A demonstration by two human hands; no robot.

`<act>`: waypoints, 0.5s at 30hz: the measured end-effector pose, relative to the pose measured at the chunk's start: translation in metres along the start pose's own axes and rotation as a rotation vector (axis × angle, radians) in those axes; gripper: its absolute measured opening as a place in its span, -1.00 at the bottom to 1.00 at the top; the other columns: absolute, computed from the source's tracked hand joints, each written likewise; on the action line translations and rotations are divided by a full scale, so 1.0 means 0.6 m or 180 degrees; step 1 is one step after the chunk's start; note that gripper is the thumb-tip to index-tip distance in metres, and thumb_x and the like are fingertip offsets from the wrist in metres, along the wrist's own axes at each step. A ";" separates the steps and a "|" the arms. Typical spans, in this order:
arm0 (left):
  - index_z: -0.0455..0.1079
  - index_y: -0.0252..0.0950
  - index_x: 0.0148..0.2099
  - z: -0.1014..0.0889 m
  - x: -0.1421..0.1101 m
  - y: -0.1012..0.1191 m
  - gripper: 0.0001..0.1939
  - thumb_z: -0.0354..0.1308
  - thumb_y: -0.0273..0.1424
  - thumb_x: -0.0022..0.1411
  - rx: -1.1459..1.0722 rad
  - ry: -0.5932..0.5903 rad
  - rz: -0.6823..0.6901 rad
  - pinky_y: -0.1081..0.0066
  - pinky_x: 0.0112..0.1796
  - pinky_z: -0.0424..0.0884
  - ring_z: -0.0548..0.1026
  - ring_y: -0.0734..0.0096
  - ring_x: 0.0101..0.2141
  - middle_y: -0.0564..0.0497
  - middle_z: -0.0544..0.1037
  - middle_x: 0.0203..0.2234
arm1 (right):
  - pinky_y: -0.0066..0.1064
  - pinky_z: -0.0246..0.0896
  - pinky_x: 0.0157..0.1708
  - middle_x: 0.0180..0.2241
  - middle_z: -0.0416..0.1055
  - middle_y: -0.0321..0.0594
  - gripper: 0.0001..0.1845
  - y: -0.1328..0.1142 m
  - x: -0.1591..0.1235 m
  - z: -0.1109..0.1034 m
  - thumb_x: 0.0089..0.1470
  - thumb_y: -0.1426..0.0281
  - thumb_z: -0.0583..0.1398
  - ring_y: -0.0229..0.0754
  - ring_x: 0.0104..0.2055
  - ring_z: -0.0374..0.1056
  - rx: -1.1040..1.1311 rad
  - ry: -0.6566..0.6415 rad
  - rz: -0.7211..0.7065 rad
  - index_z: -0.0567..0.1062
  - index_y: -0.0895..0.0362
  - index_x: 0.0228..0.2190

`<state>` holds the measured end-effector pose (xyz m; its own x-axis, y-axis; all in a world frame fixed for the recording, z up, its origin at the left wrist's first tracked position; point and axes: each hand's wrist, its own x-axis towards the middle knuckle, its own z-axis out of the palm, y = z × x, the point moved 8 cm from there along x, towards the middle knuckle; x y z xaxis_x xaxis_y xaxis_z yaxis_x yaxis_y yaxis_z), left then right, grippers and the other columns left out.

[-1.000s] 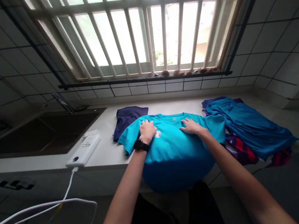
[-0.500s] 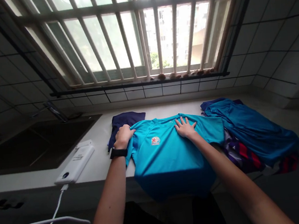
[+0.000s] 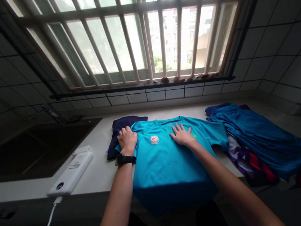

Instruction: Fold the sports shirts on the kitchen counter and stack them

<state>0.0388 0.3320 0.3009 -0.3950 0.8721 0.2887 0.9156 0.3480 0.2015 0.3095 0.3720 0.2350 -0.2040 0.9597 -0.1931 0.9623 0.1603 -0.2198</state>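
Observation:
A turquoise T-shirt (image 3: 167,162) lies face up on the counter, its neckline toward the window and its lower part hanging over the front edge. It has a small round print on the chest. My left hand (image 3: 127,139), with a black watch at the wrist, has its fingers curled over the sleeve at the shirt's left side; the fingertips are partly hidden. Fingers spread, my right hand (image 3: 182,135) rests flat on the upper chest beside a small green print. A dark navy folded garment (image 3: 114,133) sits partly under the shirt's left shoulder.
To the right is a pile of clothes with a blue garment (image 3: 262,136) on top and a patterned purple-red one (image 3: 254,163) below. A white power bank (image 3: 71,172) with a white cable (image 3: 47,221) lies left, beside a dark sink (image 3: 35,151). A barred window stands behind.
My left hand has moved left from the chest to the sleeve and curled there. The right hand has slid slightly left, staying flat. The shirt's left sleeve is drawn in under the left hand.

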 end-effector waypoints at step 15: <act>0.37 -0.40 0.19 -0.005 0.003 -0.051 -0.59 -0.03 -0.33 0.41 -0.0595 0.0225 -0.0424 0.12 0.00 0.45 0.57 -0.12 0.04 -0.39 0.58 0.02 | -0.28 0.19 0.27 0.27 0.41 -0.03 -0.45 0.104 -0.028 -0.162 0.41 0.36 -0.08 -0.02 0.30 0.33 0.0713 0.0762 -0.0258 0.39 0.14 0.31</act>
<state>0.0095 0.3218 0.2981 -0.5217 0.7942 0.3115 0.8278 0.3829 0.4101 0.3902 0.3885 0.3174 -0.2045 0.9772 0.0577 0.8758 0.2090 -0.4351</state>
